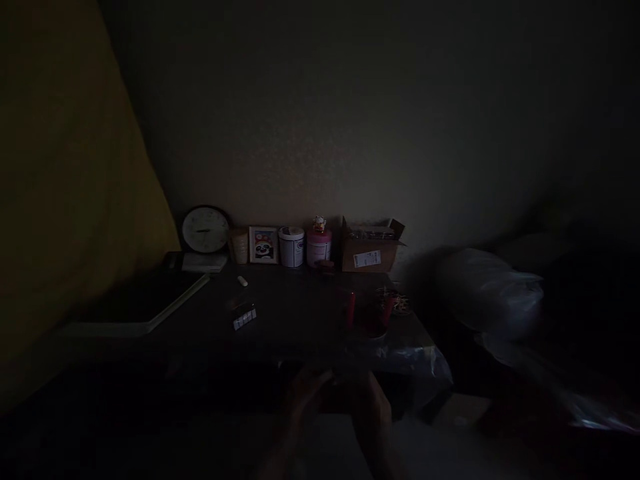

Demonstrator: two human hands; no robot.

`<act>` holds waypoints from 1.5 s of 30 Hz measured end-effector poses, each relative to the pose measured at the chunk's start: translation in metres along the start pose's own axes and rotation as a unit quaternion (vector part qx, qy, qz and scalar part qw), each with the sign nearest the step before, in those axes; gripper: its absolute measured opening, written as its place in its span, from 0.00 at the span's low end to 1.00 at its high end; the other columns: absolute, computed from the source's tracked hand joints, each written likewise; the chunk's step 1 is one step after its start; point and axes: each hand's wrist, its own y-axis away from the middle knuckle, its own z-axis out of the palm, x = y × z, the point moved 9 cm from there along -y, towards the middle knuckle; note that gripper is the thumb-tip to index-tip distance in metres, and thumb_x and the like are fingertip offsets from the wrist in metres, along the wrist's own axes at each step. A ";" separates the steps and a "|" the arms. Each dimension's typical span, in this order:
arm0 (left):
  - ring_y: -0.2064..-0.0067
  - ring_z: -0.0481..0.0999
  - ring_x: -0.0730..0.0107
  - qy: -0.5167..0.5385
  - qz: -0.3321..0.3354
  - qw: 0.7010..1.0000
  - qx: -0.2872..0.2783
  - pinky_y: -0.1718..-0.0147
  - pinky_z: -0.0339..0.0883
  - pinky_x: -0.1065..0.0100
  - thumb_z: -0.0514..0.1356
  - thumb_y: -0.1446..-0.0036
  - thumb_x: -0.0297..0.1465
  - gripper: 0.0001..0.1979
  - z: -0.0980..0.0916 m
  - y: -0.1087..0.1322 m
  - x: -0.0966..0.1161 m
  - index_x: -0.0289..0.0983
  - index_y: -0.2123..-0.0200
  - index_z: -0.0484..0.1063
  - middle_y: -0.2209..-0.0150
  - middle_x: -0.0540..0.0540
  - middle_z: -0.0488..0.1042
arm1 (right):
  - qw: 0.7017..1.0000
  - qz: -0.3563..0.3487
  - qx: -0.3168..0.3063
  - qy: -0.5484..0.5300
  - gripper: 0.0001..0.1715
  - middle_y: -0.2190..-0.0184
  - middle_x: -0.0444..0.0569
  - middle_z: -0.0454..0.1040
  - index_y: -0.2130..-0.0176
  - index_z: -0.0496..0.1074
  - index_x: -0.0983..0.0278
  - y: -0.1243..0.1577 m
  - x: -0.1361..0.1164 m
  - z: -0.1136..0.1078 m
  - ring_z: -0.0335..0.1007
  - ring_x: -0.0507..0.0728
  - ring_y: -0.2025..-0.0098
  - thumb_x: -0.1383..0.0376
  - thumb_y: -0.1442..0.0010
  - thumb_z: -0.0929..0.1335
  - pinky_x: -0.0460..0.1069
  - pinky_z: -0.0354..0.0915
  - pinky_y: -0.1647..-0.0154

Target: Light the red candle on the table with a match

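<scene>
The scene is very dark. Just in front of the table's near edge, my left hand (306, 392) has its fingers bent inward, with the thumb side lit faintly. My right hand (376, 401) is curled a little to its right. A dark shape lies between the two hands, too dim to name. Beyond them on the table (295, 307) stand two red candles: one candle (351, 309) upright, the other candle (387, 311) by a dish of small sticks (400, 303). A small patterned box (245, 318) lies to the left.
Along the wall stand a round clock (205, 230), a panda picture frame (264, 245), a white tin (291, 247), a pink-lidded tin (319, 249) with a cat figurine (319, 224), and an open cardboard box (369, 256). Plastic bags (487, 290) are at right, a yellow curtain (75, 187) at left.
</scene>
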 end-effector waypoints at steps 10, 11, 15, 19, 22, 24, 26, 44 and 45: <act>0.52 0.74 0.55 0.005 -0.030 0.999 0.021 0.50 0.65 0.59 0.72 0.57 0.37 0.19 -0.006 -0.001 -0.007 0.39 0.60 0.77 0.57 0.44 0.77 | 0.999 -0.031 -0.001 0.022 0.14 0.69 0.46 0.72 0.61 0.71 0.60 0.000 -0.003 0.002 0.70 0.52 0.69 0.62 0.35 0.58 0.42 0.67 0.69; 0.53 0.74 0.55 0.008 -0.034 0.999 0.024 0.51 0.66 0.59 0.72 0.57 0.37 0.19 -0.006 -0.001 -0.008 0.39 0.60 0.77 0.58 0.44 0.78 | 0.999 -0.036 -0.005 0.019 0.14 0.70 0.47 0.72 0.61 0.71 0.60 -0.001 -0.005 0.003 0.70 0.52 0.70 0.62 0.34 0.58 0.42 0.66 0.70; 0.52 0.73 0.57 0.009 -0.019 1.000 -0.014 0.52 0.66 0.61 0.69 0.53 0.35 0.14 0.001 -0.001 -0.006 0.40 0.61 0.76 0.56 0.46 0.77 | 0.996 -0.072 -0.021 0.044 0.14 0.68 0.48 0.72 0.59 0.71 0.60 -0.004 -0.015 0.003 0.70 0.52 0.68 0.62 0.35 0.59 0.43 0.66 0.70; 0.51 0.72 0.56 0.021 -0.013 1.000 -0.003 0.52 0.66 0.63 0.71 0.57 0.37 0.16 -0.003 -0.004 -0.010 0.38 0.63 0.77 0.58 0.45 0.77 | 0.996 -0.072 0.009 0.059 0.12 0.70 0.48 0.71 0.62 0.70 0.61 -0.004 -0.015 -0.005 0.70 0.53 0.67 0.61 0.36 0.59 0.43 0.67 0.69; 0.48 0.70 0.54 0.041 0.002 0.999 -0.006 0.50 0.65 0.61 0.70 0.54 0.35 0.16 -0.004 -0.005 -0.012 0.39 0.60 0.77 0.56 0.44 0.76 | 0.999 -0.040 -0.001 0.031 0.15 0.69 0.48 0.72 0.61 0.71 0.61 -0.004 -0.009 -0.003 0.71 0.52 0.68 0.62 0.34 0.57 0.42 0.67 0.71; 0.47 0.70 0.54 0.047 -0.001 0.999 -0.018 0.49 0.64 0.59 0.69 0.52 0.34 0.17 -0.003 -0.005 -0.014 0.39 0.58 0.76 0.54 0.43 0.75 | 0.998 -0.054 -0.017 0.039 0.14 0.68 0.49 0.72 0.61 0.71 0.61 -0.005 -0.014 0.000 0.71 0.53 0.67 0.62 0.35 0.58 0.42 0.67 0.70; 0.48 0.70 0.54 0.043 -0.002 0.999 -0.011 0.49 0.64 0.60 0.69 0.53 0.34 0.17 -0.006 -0.007 -0.016 0.38 0.58 0.76 0.54 0.43 0.76 | 0.992 -0.101 -0.010 0.071 0.12 0.68 0.49 0.72 0.61 0.72 0.62 -0.006 -0.027 -0.004 0.71 0.53 0.66 0.62 0.36 0.60 0.44 0.67 0.69; 0.57 0.76 0.62 0.019 0.002 1.000 -0.006 0.57 0.68 0.69 0.71 0.56 0.37 0.14 -0.033 -0.010 -0.024 0.37 0.65 0.78 0.61 0.44 0.78 | 0.980 -0.017 0.126 0.152 0.18 0.63 0.52 0.75 0.60 0.73 0.65 -0.023 0.036 -0.044 0.72 0.56 0.62 0.57 0.38 0.60 0.47 0.67 0.63; 0.57 0.75 0.62 0.016 0.003 1.000 -0.004 0.57 0.68 0.68 0.71 0.55 0.37 0.15 -0.033 -0.009 -0.022 0.36 0.65 0.78 0.60 0.43 0.78 | 0.982 0.001 0.137 0.131 0.18 0.63 0.52 0.75 0.61 0.74 0.65 -0.023 0.038 -0.048 0.72 0.56 0.62 0.56 0.39 0.62 0.47 0.67 0.64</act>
